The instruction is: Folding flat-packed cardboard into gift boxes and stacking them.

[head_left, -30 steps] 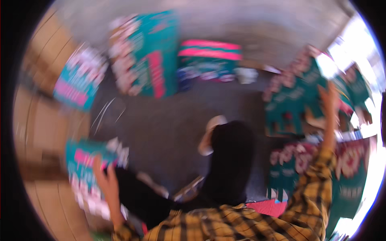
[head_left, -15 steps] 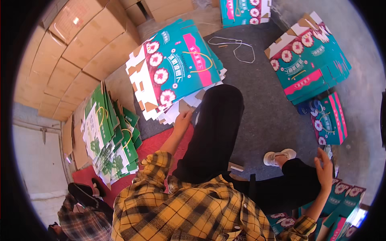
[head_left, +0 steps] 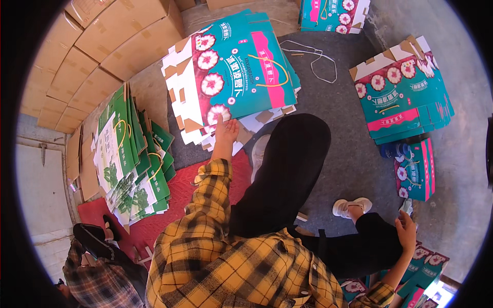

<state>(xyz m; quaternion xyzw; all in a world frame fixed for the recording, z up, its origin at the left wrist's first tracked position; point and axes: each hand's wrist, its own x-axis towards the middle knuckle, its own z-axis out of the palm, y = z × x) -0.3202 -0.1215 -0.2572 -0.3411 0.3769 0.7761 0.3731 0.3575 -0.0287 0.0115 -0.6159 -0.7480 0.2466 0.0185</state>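
Observation:
My left hand (head_left: pixel 226 132) is at the near edge of a stack of flat teal gift cartons (head_left: pixel 241 77) with pink bands, round pictures and yellow cord handles. The palm faces up and the fingers are apart, reaching over the white and brown flaps; no carton is gripped. My right hand (head_left: pixel 406 232) rests out to the right beside my bent knee, fingers loosely apart and holding nothing. Close to it stands a smaller upright teal box (head_left: pixel 417 169), and just below are several made-up teal boxes (head_left: pixel 426 262).
Green and white flat cartons (head_left: pixel 128 159) lean in a pile at left, by a red mat (head_left: pixel 182 185). Brown boxes (head_left: pixel 118 46) are stacked behind. Another teal carton stack (head_left: pixel 400 97) lies far right. A loose white strap (head_left: pixel 323 66) is on the floor. Another person (head_left: pixel 102 272) sits lower left.
My left hand has moved up to the carton stack's edge and turned palm up. My right hand has dropped slightly lower beside the knee. The view has shifted a little.

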